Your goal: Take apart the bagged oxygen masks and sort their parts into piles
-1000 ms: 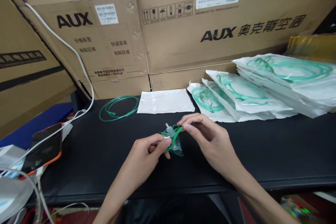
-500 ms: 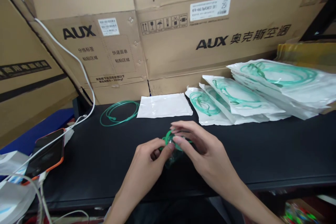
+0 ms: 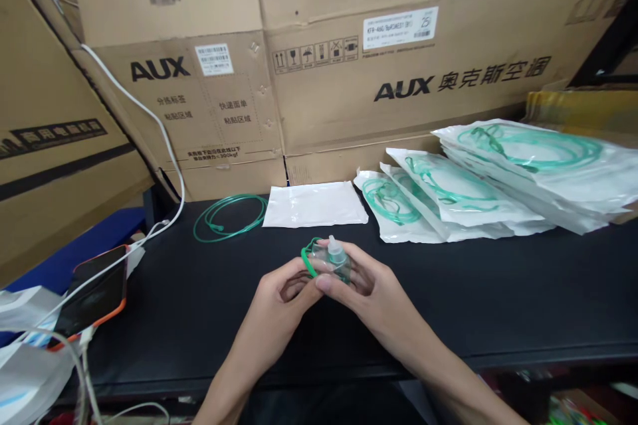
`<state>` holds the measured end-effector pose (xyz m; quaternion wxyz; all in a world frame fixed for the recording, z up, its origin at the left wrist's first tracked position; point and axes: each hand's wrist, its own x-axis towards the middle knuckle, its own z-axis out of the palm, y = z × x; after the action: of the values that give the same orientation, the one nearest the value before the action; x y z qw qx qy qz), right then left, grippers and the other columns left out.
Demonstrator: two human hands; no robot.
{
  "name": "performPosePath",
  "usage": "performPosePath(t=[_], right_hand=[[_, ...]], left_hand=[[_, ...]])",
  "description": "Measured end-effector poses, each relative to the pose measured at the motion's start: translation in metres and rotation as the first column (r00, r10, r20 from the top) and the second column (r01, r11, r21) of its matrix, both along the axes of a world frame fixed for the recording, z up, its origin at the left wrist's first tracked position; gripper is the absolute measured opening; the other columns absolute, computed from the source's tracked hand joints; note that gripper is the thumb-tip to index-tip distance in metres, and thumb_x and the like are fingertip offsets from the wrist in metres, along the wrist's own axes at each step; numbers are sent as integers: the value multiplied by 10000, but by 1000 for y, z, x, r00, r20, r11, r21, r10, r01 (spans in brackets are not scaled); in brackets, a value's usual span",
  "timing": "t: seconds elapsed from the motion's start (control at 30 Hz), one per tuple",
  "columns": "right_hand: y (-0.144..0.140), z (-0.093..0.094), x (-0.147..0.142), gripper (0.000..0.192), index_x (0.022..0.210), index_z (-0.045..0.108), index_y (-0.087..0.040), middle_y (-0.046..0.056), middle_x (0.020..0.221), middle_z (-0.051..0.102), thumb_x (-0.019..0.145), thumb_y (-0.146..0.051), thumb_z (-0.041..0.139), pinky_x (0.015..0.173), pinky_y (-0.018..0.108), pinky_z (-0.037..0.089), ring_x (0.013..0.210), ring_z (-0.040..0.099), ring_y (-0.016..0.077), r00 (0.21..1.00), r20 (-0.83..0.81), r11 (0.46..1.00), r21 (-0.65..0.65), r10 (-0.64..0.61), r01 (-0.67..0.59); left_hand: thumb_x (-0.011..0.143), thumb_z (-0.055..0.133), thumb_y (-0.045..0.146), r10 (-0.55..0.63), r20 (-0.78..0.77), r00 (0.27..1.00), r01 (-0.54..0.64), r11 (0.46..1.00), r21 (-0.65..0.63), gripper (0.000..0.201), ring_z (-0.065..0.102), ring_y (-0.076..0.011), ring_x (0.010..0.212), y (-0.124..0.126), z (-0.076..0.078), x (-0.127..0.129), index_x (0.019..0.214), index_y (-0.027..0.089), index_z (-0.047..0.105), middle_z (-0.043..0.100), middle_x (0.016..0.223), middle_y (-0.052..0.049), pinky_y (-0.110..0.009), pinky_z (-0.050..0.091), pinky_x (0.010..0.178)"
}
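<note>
1. Both your hands close their grip on one thing: a small clear plastic face mask [image 3: 333, 264] with a green elastic strap and a short white port on top. Your left hand [image 3: 282, 292] pinches its left edge, where the green strap loops out; your right hand [image 3: 366, 285] cups its right side with the thumb across the front.
2. You hold the mask just above the black surface [image 3: 498, 292], near its front edge and about midway along it.
3. Behind the mask, on the surface, lies a flat white empty pouch [image 3: 315, 204]; just left of that pouch sits a loose coil of thin green tubing [image 3: 229, 216].
4. Behind and to the right of the mask lies a row of sealed white pouches with green tubing inside [image 3: 448, 196], overlapping one another.
5. Far left of the mask, a phone in an orange case [image 3: 94, 292] rests at the surface's edge, with a white cable [image 3: 164, 139] running up from it.
6. Brown cardboard boxes printed AUX [image 3: 349, 80] stand as a wall behind everything.
</note>
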<state>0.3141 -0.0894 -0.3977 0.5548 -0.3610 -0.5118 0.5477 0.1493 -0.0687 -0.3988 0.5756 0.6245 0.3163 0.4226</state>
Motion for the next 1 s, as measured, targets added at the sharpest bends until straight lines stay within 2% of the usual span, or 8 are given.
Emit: performPosePath(t=[0.17,0.33,0.43,0.53,0.63,0.77,0.9,1.0], right_hand=[[-3,-1,-3,381,1117,708,-221,23,1055,767,819,-426,828,996,308,527,1131,699,222,998,37,995,-82,-48,51],[-7,-2,-5,342,1101,701,-205,43,1054,754,871,-450,764,965,354,515,1080,693,244,990,108,989,-109,-91,103],[-5,-1,-2,371,1149,686,-209,55,1130,748,839,-386,785,976,361,511,1088,690,243,982,137,989,-49,-130,138],[0,-3,2,365,1155,673,-228,43,1107,744,820,-330,777,912,350,532,1025,699,228,953,233,982,50,-191,184],[5,-5,8,353,1139,632,-241,23,1055,728,813,-279,759,841,323,544,964,695,208,930,291,973,126,-223,194],[11,0,26,294,1059,606,-240,2,959,714,821,-310,764,795,300,536,898,687,196,906,335,963,168,-258,212],[13,14,50,340,1033,647,-220,53,1000,747,823,-451,781,886,366,517,969,681,247,866,376,943,175,-330,283],[13,19,58,333,1026,672,-210,77,1054,751,840,-472,762,899,379,512,1008,676,258,876,391,959,144,-282,245]], left_hand=[[928,713,315,-23,-12,1000,23,1000,-21,167,704,-192,977,1,-7,0,1030,188,750,767,1040,-32,-265,541,922],[932,684,297,30,-138,990,-22,998,62,130,681,-215,948,-2,-9,3,939,178,736,748,949,-27,-264,535,835],[934,670,307,85,-244,966,-52,989,140,136,638,-178,828,-3,-7,4,916,183,723,714,867,-9,-238,505,754],[926,677,338,167,-363,917,-80,967,243,184,534,-136,678,-3,-5,5,826,186,706,643,739,18,-219,431,639],[932,669,333,167,-424,890,-51,961,272,169,538,-133,651,-2,-2,3,853,206,746,675,731,20,-224,415,643],[933,668,397,151,-527,836,-29,972,233,202,535,-136,608,4,4,-15,920,235,787,678,675,28,-225,396,613],[919,664,474,244,-630,737,-65,954,292,264,521,-149,615,12,12,-45,965,259,810,665,681,26,-234,369,602],[928,639,518,271,-662,699,-69,947,314,308,526,-161,649,15,18,-61,984,274,818,685,727,14,-243,368,616]])
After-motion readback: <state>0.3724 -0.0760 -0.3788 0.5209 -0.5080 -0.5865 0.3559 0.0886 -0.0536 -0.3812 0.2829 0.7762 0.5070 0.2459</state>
